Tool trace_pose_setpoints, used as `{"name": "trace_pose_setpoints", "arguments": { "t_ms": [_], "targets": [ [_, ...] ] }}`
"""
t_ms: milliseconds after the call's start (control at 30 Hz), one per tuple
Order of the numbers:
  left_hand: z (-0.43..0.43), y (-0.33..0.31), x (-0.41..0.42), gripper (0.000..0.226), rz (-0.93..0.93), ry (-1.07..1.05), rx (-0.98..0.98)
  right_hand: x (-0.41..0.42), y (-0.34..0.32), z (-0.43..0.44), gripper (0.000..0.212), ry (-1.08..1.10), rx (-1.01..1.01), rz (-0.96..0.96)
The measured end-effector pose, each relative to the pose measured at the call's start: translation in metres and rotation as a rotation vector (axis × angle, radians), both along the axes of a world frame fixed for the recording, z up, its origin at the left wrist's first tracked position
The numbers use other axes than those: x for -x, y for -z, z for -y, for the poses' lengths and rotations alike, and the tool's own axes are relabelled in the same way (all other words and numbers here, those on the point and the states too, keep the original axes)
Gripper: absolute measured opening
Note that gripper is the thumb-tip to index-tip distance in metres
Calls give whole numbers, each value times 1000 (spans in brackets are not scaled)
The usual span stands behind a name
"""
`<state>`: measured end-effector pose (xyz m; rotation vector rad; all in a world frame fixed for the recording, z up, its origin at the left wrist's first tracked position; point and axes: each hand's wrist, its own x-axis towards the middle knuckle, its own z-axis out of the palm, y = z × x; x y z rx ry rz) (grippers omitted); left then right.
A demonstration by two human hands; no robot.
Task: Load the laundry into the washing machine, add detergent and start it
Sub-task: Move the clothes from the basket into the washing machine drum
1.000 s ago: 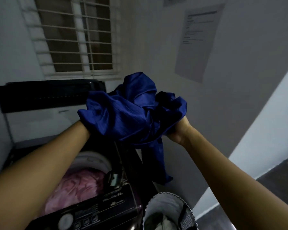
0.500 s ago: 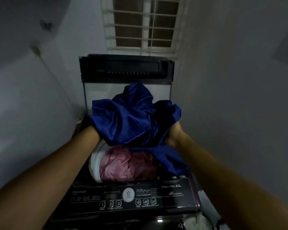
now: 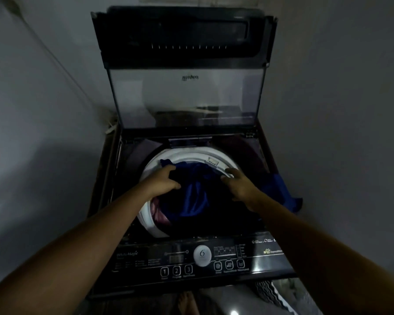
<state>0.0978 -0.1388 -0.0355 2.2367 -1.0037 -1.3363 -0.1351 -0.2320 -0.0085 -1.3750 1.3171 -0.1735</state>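
Observation:
The dark top-loading washing machine (image 3: 268, 253) stands before me with its lid (image 3: 184, 98) raised. A shiny blue garment (image 3: 196, 196) lies in the white-rimmed drum (image 3: 191, 153), and one end of it hangs out over the machine's right side. Pink laundry (image 3: 159, 214) shows under it at the drum's left edge. My left hand (image 3: 164, 180) is curled on the garment at the drum's left. My right hand (image 3: 239, 187) is blurred, fingers spread, resting on the cloth by the right rim.
The control panel (image 3: 228, 264) with a round dial and numbered buttons runs along the machine's front. Walls close in on both sides. A laundry basket's edge (image 3: 271, 292) shows at the lower right, and a bare foot (image 3: 187, 303) is on the floor below.
Both hands have lowered the bundled blue garment from chest height into the drum, on top of the pink laundry. My view has tilted down onto the machine.

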Motion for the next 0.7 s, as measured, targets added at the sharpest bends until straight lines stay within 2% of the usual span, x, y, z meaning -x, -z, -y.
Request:
{"name": "trace_pose_setpoints", "arguments": {
  "t_ms": [67,200,233,300,367,433,467,500,600,667,700],
  "targets": [
    [6,5,0,76,12,36,36,3,16,7,39,-167,208,-181],
    [23,36,2,95,241,301,29,4,34,12,71,-791,617,-851],
    [26,48,2,101,296,382,11,2,37,13,70,-878,661,-996],
    [27,64,6,111,330,515,-60,-2,43,17,50,-965,666,-1190],
    [26,82,7,118,298,607,-151,-4,53,21,36,-995,638,-1256],
    [20,101,6,121,281,656,-223,-7,59,31,32,-955,642,-1179],
    [17,108,4,121,275,668,-242,-12,61,38,33,-869,627,-1065],
    [16,115,1,120,265,674,-255,-18,63,46,35,-724,597,-904],
    [13,123,-9,111,205,632,-270,-53,62,59,40,-236,408,-262],
    [14,122,-13,108,250,594,-254,-74,60,55,41,-194,294,-24],
    [14,120,-14,108,310,555,-226,-79,64,51,51,-297,264,-11]
  ]
}}
